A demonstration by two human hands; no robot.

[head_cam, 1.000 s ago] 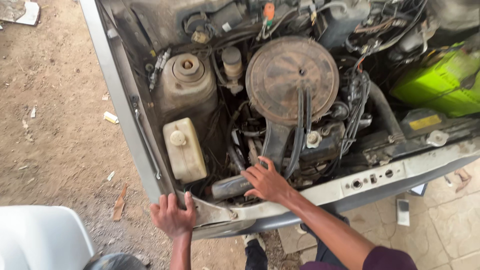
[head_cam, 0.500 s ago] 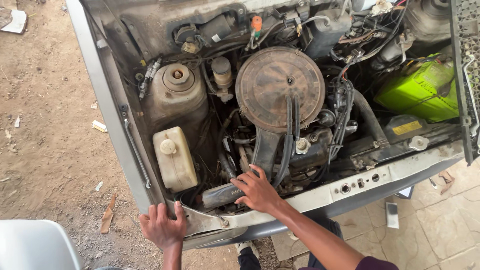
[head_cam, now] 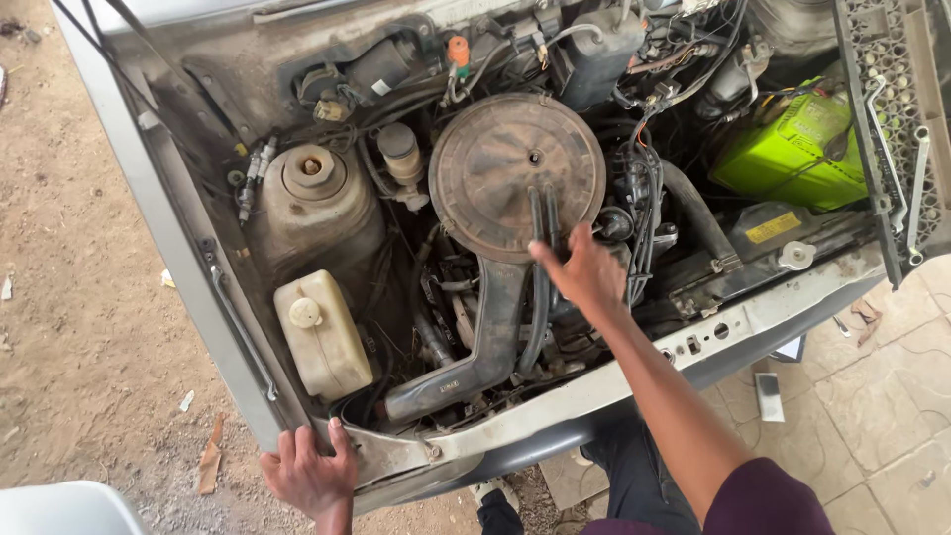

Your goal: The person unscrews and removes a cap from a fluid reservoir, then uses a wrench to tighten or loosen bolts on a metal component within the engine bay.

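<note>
I look down into a car's open engine bay. My left hand (head_cam: 309, 474) rests flat on the front corner of the grey body panel (head_cam: 466, 441), fingers spread. My right hand (head_cam: 584, 272) reaches over the front rail and touches the two black hoses (head_cam: 542, 223) that run across the round, dusty air cleaner cover (head_cam: 495, 163); its fingers are loosely spread and it holds nothing I can see. The black intake duct (head_cam: 490, 342) runs down from the cover towards the front.
A cream fluid reservoir (head_cam: 322, 337) sits at the left front beside a rusty strut tower (head_cam: 312, 203). A bright green battery (head_cam: 792, 149) lies at the right. A grille panel (head_cam: 892, 119) stands at the far right. Dirt ground left, paving tiles right.
My right hand has lifted from the lower end of the intake duct up to the hoses at the air cleaner cover. The view has shifted closer. My left hand stays on the front corner.
</note>
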